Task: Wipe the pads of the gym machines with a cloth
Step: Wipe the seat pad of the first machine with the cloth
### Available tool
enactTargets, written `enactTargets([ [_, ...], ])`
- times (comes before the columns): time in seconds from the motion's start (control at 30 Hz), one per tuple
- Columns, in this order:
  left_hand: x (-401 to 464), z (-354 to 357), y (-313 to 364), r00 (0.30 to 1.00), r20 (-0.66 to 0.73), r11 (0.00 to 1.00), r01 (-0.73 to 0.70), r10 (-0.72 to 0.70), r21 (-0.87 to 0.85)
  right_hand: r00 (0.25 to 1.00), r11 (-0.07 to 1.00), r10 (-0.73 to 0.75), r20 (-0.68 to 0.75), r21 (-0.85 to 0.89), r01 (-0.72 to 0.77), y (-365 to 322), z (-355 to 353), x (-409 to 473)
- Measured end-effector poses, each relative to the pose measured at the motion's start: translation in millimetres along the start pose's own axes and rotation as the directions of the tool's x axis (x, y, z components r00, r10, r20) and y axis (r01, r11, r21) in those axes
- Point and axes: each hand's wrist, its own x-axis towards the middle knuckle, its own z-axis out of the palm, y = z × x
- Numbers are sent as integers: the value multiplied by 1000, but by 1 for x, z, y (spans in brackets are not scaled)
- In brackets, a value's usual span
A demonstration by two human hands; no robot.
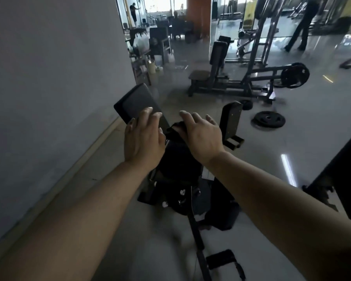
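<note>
The left hand (143, 138) reaches forward with its fingers spread and nearly straight, the fingertips lying on the near end of a dark pad (137, 102); it has hold of nothing. The right hand (201, 136) is also stretched out, palm down, fingers loosely extended, and it rests on a dark cloth (175, 128) that is bunched under its thumb side. Whether the thumb pinches the cloth cannot be told, because the hand covers it.

The cloth is black or very dark, crumpled, and lies on top of the machine (182, 179) between the two hands, just beside the left hand's knuckles. The pad under the left hand is a flat, rounded rectangle with a matte dark cover, tilted up and away toward the grey wall (49, 78). A second pad (230, 120) of the same dark colour stands upright to the right of the right hand, apart from it. Below the hands the machine's black frame runs down to the pale, shiny floor (292, 142).

A weight plate (268, 119) lies flat on the floor farther right. Beyond it stands another machine with a seat (199, 75). A person's legs (300, 33) show at the far right.

No brand, label or writing can be read; the picture is dim and blurred.
</note>
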Motion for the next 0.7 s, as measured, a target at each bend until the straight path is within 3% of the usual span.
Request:
enactTargets([
  [0.37,69,142,-67,984,172,997,-36,47,-62,968,981,192,159,-34,-189,68,132,61],
  [0.7,123,326,-113,890,446,986,-20,95,-168,899,940,336,279,-50,-336,146,285,86],
])
